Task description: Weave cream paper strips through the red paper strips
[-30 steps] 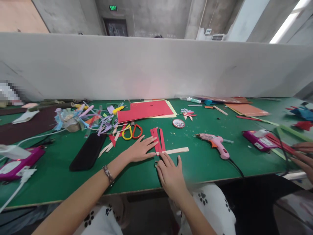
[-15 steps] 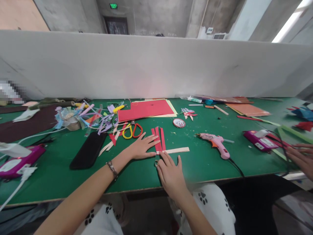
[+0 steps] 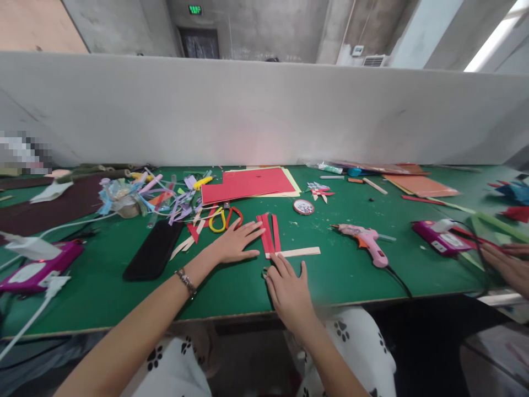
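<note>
Several red paper strips lie side by side, pointing away from me, with their near ends at a cream paper strip laid crosswise. My left hand rests flat with spread fingers, its fingertips at the left edge of the red strips. My right hand presses its fingertips down where the red and cream strips meet. Its fingers are apart, and the little finger sticks out to the right. A small pale loop shows beside its thumb; what it is I cannot tell. Yellow-and-red-handled scissors lie beyond my left hand.
To the right lies a pink glue gun with its cord. A black phone, a purple power strip and paper scraps are on the left. Red sheets lie behind. Another person's hand is at far right.
My left hand has drawn back slightly to the left, and its thumb has moved away from the strips' near end. My right hand stays on the strips. The view has shifted slightly.
</note>
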### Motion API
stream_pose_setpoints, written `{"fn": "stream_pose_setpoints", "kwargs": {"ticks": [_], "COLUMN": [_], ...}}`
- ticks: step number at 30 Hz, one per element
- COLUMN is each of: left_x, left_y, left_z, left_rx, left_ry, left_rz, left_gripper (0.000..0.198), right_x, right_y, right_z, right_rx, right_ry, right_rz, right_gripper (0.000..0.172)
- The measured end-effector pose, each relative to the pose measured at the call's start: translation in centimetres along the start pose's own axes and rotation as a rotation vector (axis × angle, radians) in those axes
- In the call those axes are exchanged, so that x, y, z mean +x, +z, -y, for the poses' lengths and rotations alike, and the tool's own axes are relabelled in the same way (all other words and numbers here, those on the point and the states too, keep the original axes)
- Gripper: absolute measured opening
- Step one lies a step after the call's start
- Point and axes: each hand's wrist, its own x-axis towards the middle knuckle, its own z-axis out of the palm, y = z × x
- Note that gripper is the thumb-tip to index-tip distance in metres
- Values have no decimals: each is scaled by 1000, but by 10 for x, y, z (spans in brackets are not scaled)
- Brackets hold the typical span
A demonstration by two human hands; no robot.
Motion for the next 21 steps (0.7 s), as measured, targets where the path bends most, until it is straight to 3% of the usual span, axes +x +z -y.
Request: {"fn": "stream_pose_setpoints", "kwargs": {"ticks": [5, 21], "left_x": [-1, -3], "left_y": [3, 5], "left_z": [-4, 5], "left_rx": [24, 12], "left_ry": [127, 106], "left_rz": [12, 6], "left_gripper": [66, 68], "right_x": [-1, 0], "right_y": [2, 1], "right_z": [0, -1], "right_rx": [-6, -7], "right_ry": [-2, -8], "right_rz": [-26, -12], "right_gripper": [27, 24]}}
